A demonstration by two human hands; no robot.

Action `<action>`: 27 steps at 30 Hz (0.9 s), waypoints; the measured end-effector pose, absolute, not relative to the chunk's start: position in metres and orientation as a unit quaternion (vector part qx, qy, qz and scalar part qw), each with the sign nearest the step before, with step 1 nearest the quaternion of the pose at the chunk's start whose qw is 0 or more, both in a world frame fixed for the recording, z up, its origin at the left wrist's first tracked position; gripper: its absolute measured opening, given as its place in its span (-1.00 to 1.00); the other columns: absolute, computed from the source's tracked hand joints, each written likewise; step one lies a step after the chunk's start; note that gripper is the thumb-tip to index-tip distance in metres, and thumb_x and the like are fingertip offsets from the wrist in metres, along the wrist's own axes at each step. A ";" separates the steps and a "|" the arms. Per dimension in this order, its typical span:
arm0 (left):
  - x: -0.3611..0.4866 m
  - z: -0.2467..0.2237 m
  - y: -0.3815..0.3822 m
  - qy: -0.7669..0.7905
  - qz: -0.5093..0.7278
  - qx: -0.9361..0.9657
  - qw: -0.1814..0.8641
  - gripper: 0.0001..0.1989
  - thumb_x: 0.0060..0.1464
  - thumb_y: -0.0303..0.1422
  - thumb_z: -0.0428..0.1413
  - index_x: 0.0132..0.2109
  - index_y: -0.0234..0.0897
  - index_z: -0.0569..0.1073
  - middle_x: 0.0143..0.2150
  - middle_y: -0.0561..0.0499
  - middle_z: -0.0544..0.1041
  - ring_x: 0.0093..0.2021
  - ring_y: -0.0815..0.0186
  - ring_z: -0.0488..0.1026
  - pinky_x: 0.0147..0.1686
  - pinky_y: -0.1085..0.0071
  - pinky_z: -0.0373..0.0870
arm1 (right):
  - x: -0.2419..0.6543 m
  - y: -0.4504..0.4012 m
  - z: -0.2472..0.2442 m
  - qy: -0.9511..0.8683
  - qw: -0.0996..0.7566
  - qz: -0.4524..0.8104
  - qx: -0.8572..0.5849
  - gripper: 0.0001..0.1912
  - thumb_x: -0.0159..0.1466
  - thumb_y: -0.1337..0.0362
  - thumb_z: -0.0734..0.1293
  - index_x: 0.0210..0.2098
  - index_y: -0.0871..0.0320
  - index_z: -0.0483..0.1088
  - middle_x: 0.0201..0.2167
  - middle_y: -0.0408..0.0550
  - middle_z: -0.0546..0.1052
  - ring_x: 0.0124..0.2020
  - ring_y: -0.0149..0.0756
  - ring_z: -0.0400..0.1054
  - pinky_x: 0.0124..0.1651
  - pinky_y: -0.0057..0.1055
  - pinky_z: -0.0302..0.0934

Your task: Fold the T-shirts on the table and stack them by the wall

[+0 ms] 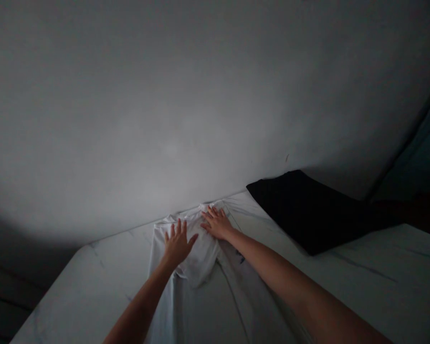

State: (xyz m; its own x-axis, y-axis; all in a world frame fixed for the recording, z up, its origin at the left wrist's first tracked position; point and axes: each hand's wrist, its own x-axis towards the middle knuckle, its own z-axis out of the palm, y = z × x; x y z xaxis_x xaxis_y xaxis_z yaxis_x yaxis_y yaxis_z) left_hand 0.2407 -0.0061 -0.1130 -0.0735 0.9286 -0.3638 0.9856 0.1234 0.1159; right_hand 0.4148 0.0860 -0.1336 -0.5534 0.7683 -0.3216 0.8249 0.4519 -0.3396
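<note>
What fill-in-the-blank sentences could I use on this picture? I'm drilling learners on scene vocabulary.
1. Both hands lie flat, palms down, on a ____ garment.
2. The left hand and the right hand have their fingers spread, so neither one is ____ the cloth.
3. The dark cushion lies to the ____ of the hands.
4. The garment is spread on a pale surface that meets a bare ____ behind it.

Missing words: white; gripping; right; wall

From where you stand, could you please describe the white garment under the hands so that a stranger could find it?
On the pale bed against the grey wall, look near the far edge. The white cloth garment lies there, with the left hand and right hand flat on it. Unlike the black pillow beside it, it is white and creased.
</note>
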 end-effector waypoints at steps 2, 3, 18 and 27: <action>0.233 -0.123 -0.004 0.748 -0.074 0.644 0.143 -0.28 0.26 0.02 -0.24 0.40 -0.33 0.01 0.45 -0.25 -0.07 0.43 -0.14 -0.11 0.25 -0.26 0.02 | 0.414 0.092 -0.136 0.834 0.066 -0.230 0.497 -0.32 0.39 -0.11 0.05 0.39 0.06 0.00 0.44 0.08 -0.16 0.44 -0.01 -0.31 0.38 0.11 -0.39; 0.231 -0.130 -0.005 0.749 -0.076 0.643 0.141 -0.30 0.27 0.01 -0.24 0.40 -0.30 0.01 0.46 -0.23 -0.07 0.42 -0.15 -0.11 0.25 -0.28 0.02 | 0.414 0.094 -0.137 0.830 0.075 -0.234 0.501 -0.31 0.39 -0.13 0.05 0.39 0.05 -0.01 0.45 0.08 -0.18 0.44 -0.01 -0.32 0.38 0.11 -0.39; 0.211 -0.145 -0.014 0.794 -0.061 0.586 0.152 -0.35 0.26 -0.01 -0.20 0.41 -0.12 -0.03 0.46 -0.20 -0.02 0.42 -0.15 -0.09 0.24 -0.33 -0.03 | 0.422 0.120 -0.151 0.805 0.110 -0.193 0.551 -0.17 0.36 -0.19 0.05 0.41 0.24 -0.08 0.44 0.16 -0.17 0.43 0.02 -0.25 0.40 -0.07 -0.31; 0.263 -0.099 -0.065 0.630 0.004 0.757 0.175 -0.42 0.32 -0.14 -0.22 0.42 0.00 -0.12 0.47 -0.03 -0.03 0.45 0.10 -0.12 0.35 -0.08 -0.09 | 0.446 0.005 -0.093 0.897 0.020 -0.251 0.364 -0.37 0.44 0.04 0.07 0.36 0.28 0.05 0.44 0.17 -0.16 0.44 -0.12 -0.29 0.42 -0.09 -0.25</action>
